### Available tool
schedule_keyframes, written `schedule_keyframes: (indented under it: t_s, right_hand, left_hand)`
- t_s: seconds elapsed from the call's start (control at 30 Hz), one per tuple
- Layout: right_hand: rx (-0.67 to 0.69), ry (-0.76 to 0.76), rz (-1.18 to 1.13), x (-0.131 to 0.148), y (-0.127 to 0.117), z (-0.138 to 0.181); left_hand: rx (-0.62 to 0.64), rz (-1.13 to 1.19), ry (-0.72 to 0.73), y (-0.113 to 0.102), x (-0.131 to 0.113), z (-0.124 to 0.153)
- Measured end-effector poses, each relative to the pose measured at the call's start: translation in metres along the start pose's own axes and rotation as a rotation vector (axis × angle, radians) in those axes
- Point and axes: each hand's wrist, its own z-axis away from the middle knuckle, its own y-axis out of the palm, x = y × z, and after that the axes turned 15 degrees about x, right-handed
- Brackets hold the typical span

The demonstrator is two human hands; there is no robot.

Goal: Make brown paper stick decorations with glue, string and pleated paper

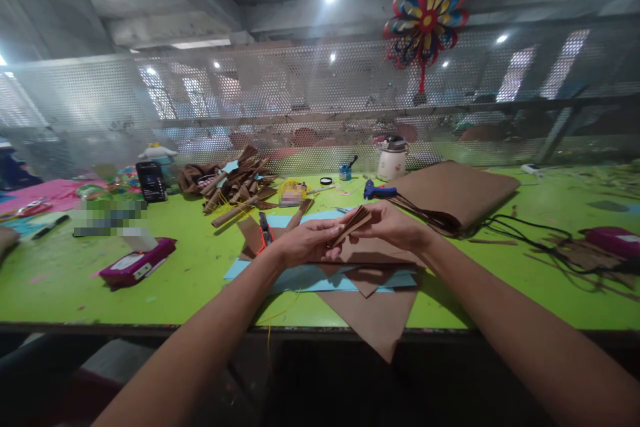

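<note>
Between both hands is a narrow pleated strip of brown paper, its folds spreading like a fan toward the upper right. My left hand pinches its lower left end. At the fan's right side, my right hand grips it between thumb and fingers. Under the hands lie light blue paper sheets and cut brown paper, one corner of which hangs over the table's front edge. Orange-handled cutters rest just left of my left hand. A blue glue gun lies beyond my right hand.
A large folded brown paper lies at right, near black cables. Rolled brown paper pieces are heaped at back left. A purple tissue pack, a phone and a white jar stand on the green table.
</note>
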Motion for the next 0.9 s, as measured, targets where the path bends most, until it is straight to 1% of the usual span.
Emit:
schedule_keyframes:
  t_s: [0.23, 0.47, 0.6, 0.73, 0.9]
  right_hand:
    - [0.003, 0.014, -0.051, 0.0021, 0.0015, 0.0005]
    - [-0.021, -0.008, 0.006, 0.0013, 0.0023, 0.0004]
    - [-0.020, -0.006, 0.011, 0.0001, 0.0025, 0.0003]
    - [-0.015, -0.012, -0.037, 0.0010, 0.0024, -0.0002]
    - [0.024, 0.040, -0.039, 0.0019, 0.0014, -0.0012]
  left_hand:
    - [-0.004, -0.047, 0.013, 0.0017, -0.0004, 0.0006]
    - [0.009, -0.073, 0.002, 0.0019, -0.0007, 0.0004]
    - [-0.009, -0.065, -0.003, 0.0032, -0.0011, -0.0001]
    - [-0.012, -0.157, 0.004, 0.0050, -0.0033, 0.0006]
    - [-0.086, -0.303, -0.003, 0.0045, -0.0058, 0.0018]
